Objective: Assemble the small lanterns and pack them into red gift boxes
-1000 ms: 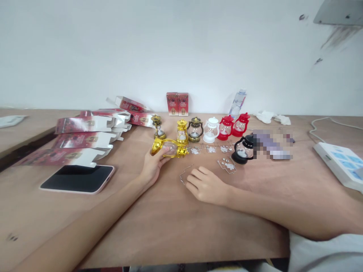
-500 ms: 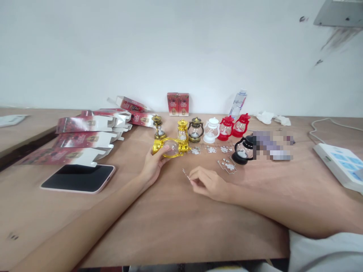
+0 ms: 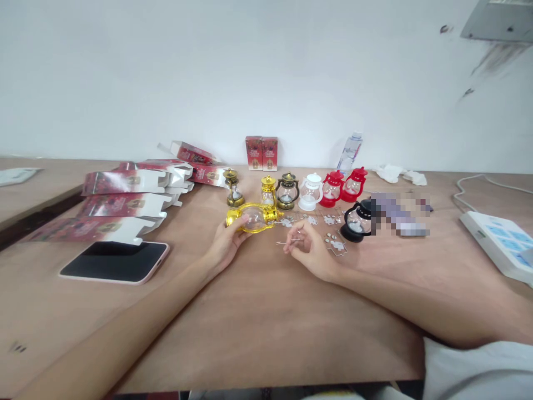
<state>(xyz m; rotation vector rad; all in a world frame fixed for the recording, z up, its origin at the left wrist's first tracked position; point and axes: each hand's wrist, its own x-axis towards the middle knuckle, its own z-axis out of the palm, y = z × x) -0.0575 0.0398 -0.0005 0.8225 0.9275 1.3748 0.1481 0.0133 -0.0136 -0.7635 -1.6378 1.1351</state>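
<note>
A gold toy lantern (image 3: 255, 218) with a clear globe lies sideways in my left hand (image 3: 229, 244), its thumb across the globe. My right hand (image 3: 308, 250) is closed in a pinch on a thin, narrow piece (image 3: 285, 243), too small to name, which points left beneath the lantern's top. Behind the hands stand another gold lantern (image 3: 268, 191), two bronze-coloured lanterns (image 3: 287, 191), a white lantern (image 3: 310, 193) and two red lanterns (image 3: 332, 190). To the right of my right hand is a black lantern (image 3: 358, 221). Flat white cut-out pieces (image 3: 336, 244) lie on the table near that hand.
Flattened red and white boxes (image 3: 120, 205) are piled at left, behind a phone (image 3: 114, 262). Two upright red boxes (image 3: 261, 153) and a tilted plastic bottle (image 3: 350, 153) stand by the wall. Crumpled tissues (image 3: 390, 173) and a white device with a cable (image 3: 499, 241) are at right.
My right hand has moved slightly up and right, and the thin piece in it has turned from slanted to nearly level. My left hand keeps the gold lantern almost in place.
</note>
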